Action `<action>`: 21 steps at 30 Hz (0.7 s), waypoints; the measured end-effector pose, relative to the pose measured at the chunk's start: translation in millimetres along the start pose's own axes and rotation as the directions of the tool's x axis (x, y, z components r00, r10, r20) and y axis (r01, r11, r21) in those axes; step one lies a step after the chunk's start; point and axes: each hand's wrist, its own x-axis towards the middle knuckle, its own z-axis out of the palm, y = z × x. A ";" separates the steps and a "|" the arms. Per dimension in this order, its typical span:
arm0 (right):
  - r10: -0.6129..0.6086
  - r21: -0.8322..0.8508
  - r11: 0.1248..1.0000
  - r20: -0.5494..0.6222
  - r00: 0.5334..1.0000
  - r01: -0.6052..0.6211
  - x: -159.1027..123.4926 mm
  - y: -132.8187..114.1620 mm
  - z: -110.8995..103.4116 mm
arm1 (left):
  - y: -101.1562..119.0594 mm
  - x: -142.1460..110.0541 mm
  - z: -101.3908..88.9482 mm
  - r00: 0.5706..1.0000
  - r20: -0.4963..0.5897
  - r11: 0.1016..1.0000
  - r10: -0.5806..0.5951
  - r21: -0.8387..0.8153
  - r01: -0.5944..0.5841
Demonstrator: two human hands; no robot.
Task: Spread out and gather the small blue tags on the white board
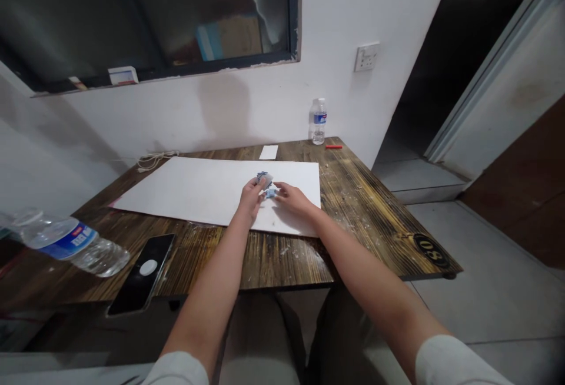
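Observation:
Both my hands reach out over a large white sheet that lies on a dark wooden table. My left hand is closed around a small blue-and-white patterned object, held at its fingertips. My right hand sits just to the right, fingers pinched on another small blue-and-white piece that rests against the sheet. The two hands almost touch. What the small pieces are is too small to make out.
A black phone with a round white grip lies at the table's near-left edge, beside a water bottle on its side. A second bottle stands upright at the back, near a red pen and a small white slip. A coiled cord lies at back left.

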 end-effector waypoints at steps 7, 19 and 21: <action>-0.084 -0.361 0.926 0.096 0.992 0.113 -7.2 -0.8 -7.6 | 3.5 -8.4 0.9 0.970 0.185 0.982 -0.158 -0.074 0.174; -0.128 -0.483 0.856 0.148 0.981 0.184 -5.7 -2.2 -17.8 | 3.7 -1.5 -3.8 0.973 -0.087 0.974 -0.214 -0.089 0.206; -0.101 -0.501 0.851 0.135 0.986 0.156 -6.2 -3.1 -17.1 | 3.4 -1.5 -3.4 0.968 -0.105 0.971 -0.226 -0.098 0.216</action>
